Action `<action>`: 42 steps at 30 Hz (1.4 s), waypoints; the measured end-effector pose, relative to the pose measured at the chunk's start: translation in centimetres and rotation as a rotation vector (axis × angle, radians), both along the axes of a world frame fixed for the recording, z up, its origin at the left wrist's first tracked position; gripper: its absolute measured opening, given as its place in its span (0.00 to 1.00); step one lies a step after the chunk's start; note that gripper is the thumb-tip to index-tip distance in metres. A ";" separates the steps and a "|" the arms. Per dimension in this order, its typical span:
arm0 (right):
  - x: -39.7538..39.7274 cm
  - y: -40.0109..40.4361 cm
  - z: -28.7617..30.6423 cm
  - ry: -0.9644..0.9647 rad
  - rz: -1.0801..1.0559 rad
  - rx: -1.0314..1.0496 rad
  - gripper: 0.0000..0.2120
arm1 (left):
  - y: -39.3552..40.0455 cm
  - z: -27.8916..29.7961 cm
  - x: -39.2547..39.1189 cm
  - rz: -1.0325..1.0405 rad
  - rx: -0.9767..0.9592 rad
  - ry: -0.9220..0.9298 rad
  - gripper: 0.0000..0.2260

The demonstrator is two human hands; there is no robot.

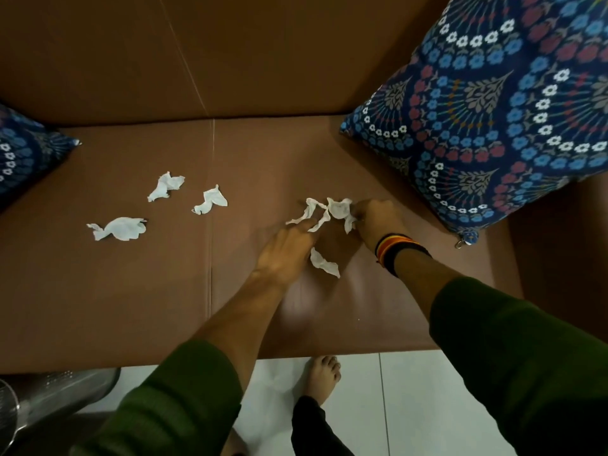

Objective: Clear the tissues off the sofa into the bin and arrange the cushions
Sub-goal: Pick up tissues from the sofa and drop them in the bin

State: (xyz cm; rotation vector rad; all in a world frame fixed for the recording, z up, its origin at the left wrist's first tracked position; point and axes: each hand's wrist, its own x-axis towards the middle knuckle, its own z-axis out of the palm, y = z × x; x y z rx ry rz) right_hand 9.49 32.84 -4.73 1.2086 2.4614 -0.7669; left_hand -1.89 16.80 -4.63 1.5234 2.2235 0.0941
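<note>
- Head view, right side: my right hand [373, 218] is bunched around a crumpled tissue [340, 209] on the sofa seat [131, 291], fingers closed on it, just in front of the big patterned cushion [493, 126].
- Head view, middle: my left hand [286, 248] lies flat-ish with fingertips on a twisted strip of tissue [312, 213] that runs toward my right hand; I think the fingers are pinching it, but blur hides the grip, so I cannot tell.
- One small scrap [324, 263] lies between my two wrists, touching neither, nearer my left thumb.
- Three more loose tissues [121, 228] [166, 185] [210, 200] sit well off to my left, across the seat seam; my left hand is clearly the nearer one for them, and the closest lies left and slightly away from it.
- A second cushion [23, 156] sits at the far left edge.
- Metal bin [56, 396] stands on the floor at my lower left, so gathered tissues travel leftward and down.
</note>
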 end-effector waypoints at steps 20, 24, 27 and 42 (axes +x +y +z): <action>4.0 -5.3 1.4 -0.080 -0.090 -0.087 0.12 | -3.6 -0.5 3.8 0.065 -0.058 0.063 0.17; 6.7 -8.4 2.2 -0.024 -0.141 -0.069 0.06 | -5.8 0.3 4.5 0.101 -0.055 0.021 0.10; 7.6 -11.1 3.6 0.016 -0.133 -0.055 0.04 | -8.6 1.2 4.3 0.308 0.008 -0.102 0.09; -14.0 -37.7 7.9 0.085 0.214 -0.210 0.07 | -41.4 5.6 -8.9 1.080 0.178 -0.193 0.09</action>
